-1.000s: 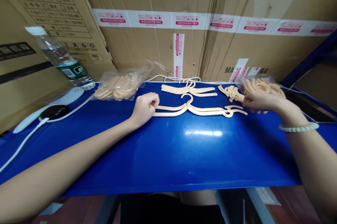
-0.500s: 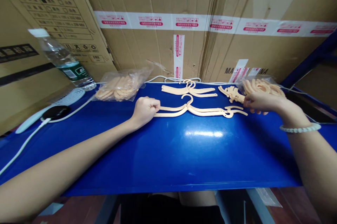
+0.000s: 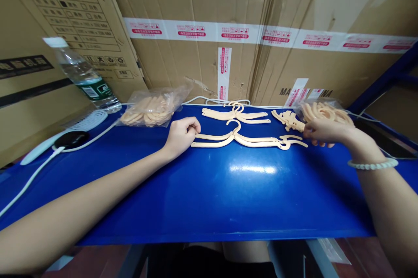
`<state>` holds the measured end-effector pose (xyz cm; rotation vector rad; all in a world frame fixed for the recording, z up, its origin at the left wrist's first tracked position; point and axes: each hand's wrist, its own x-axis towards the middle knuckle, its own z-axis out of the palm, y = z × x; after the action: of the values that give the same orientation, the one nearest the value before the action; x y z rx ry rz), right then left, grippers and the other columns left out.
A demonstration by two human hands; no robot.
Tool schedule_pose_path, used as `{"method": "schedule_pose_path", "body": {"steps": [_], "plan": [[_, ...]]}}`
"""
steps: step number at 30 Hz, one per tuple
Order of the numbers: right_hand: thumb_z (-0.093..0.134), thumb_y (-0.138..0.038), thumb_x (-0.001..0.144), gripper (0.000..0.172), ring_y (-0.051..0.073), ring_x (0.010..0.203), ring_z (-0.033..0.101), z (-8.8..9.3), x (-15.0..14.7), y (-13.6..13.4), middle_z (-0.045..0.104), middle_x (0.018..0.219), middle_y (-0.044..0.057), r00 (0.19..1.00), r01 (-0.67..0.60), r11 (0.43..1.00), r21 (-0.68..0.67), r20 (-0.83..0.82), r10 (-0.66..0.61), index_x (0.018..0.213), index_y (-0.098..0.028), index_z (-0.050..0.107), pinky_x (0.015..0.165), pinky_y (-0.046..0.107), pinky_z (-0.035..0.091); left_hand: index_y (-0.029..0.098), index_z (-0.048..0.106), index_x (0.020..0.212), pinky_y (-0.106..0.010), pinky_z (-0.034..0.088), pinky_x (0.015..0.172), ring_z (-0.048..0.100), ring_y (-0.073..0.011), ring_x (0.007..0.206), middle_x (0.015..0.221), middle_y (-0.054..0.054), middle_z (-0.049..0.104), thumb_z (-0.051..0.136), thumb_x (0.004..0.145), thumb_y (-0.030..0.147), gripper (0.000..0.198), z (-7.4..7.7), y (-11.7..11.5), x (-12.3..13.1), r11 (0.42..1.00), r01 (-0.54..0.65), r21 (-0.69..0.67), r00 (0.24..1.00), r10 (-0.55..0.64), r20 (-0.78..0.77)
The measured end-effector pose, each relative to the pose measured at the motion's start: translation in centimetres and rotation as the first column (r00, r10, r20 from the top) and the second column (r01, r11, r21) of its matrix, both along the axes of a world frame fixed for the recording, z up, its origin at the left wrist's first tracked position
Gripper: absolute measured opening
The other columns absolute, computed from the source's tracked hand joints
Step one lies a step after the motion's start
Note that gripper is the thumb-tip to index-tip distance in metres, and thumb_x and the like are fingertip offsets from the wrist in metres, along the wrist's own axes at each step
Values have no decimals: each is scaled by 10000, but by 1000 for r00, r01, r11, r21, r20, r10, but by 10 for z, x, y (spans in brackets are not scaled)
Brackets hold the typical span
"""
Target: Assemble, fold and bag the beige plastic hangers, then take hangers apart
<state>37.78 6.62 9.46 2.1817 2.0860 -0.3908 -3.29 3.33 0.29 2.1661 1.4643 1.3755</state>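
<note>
A peach plastic hanger [image 3: 243,139] lies flat across the middle of the blue table [image 3: 209,191]. My left hand [image 3: 180,135] is curled shut on the hanger's left end. My right hand [image 3: 321,131] rests at the hanger's right end, fingers pinched on a small peach hanger piece there. A second hanger [image 3: 235,114] lies just behind the first. A small heap of loose peach pieces [image 3: 288,118] sits beside my right hand.
Two clear bags of peach parts lie on the table, one at the back left [image 3: 151,108], one at the back right [image 3: 323,110]. A water bottle [image 3: 81,77], a white hand fan [image 3: 60,134] and a white cable [image 3: 32,173] are at left. Cardboard boxes [image 3: 228,30] wall the back.
My left hand's fingers have shifted a little on the hanger's left end. The camera has tipped slightly, so everything sits a bit lower in view. My right hand stays put.
</note>
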Motion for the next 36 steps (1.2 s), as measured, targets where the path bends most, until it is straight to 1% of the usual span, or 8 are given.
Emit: {"method": "schedule_pose_path", "body": {"steps": [3, 7, 9, 13, 21, 29, 36], "plan": [[559, -224, 826, 144, 185, 530, 610, 2, 0, 1, 684, 673, 122, 995, 95, 985, -144, -6, -97, 693, -182, 596, 484, 303, 487, 192, 610, 676, -260, 450, 625, 587, -149, 627, 663, 6, 655, 418, 709, 79, 225, 1, 0, 1, 1000, 0, -5, 1000, 0, -6], [544, -200, 844, 113, 201, 579, 624, 4, 3, 3, 702, 764, 154, 994, 102, 985, -142, -20, -106, 800, -164, 642, 519, 330, 490, 192, 613, 730, -262, 476, 648, 601, -154, 682, 734, -3, 677, 434, 706, 70, 218, 2, 1, 1, 1000, 5, -8, 1000, -5, -7], [533, -202, 858, 139, 202, 584, 623, 4, 4, 4, 699, 780, 164, 993, 105, 984, -145, -30, -110, 800, -157, 651, 534, 343, 491, 192, 605, 745, -264, 486, 655, 609, -157, 704, 757, -6, 681, 445, 700, 72, 205, 1, 2, 1, 1000, 10, -8, 1000, -11, -5], [490, -210, 881, 218, 196, 580, 609, 2, 4, 5, 693, 762, 172, 991, 117, 981, -157, -44, -125, 738, -149, 641, 537, 344, 488, 193, 602, 803, -273, 501, 666, 626, -164, 741, 807, -13, 680, 468, 713, 82, 195, -1, 4, 1, 1000, 12, -23, 1000, -12, -1], [472, -189, 856, 195, 221, 598, 628, -2, 11, 7, 712, 765, 186, 987, 136, 982, -131, -64, -145, 838, -140, 659, 545, 360, 487, 187, 567, 920, -295, 521, 718, 645, -165, 798, 884, -24, 665, 497, 702, 70, 257, -6, 7, 0, 1000, 10, -13, 997, -9, 82], [434, -212, 890, 227, 204, 590, 612, -4, 11, 10, 699, 791, 175, 987, 139, 978, -153, -62, -150, 867, -143, 649, 550, 347, 471, 186, 567, 901, -310, 516, 754, 644, -166, 816, 892, -26, 666, 491, 707, 72, 237, -6, 7, 0, 1000, 19, -8, 997, -18, 78], [473, -221, 888, 182, 216, 611, 617, -6, 11, 13, 692, 790, 147, 985, 162, 973, -167, -27, -169, 868, -151, 639, 546, 340, 487, 188, 587, 882, -322, 509, 761, 639, -173, 810, 879, -20, 658, 495, 698, 77, 234, -8, 8, 1, 1000, 24, -2, 995, -24, 99]]}}
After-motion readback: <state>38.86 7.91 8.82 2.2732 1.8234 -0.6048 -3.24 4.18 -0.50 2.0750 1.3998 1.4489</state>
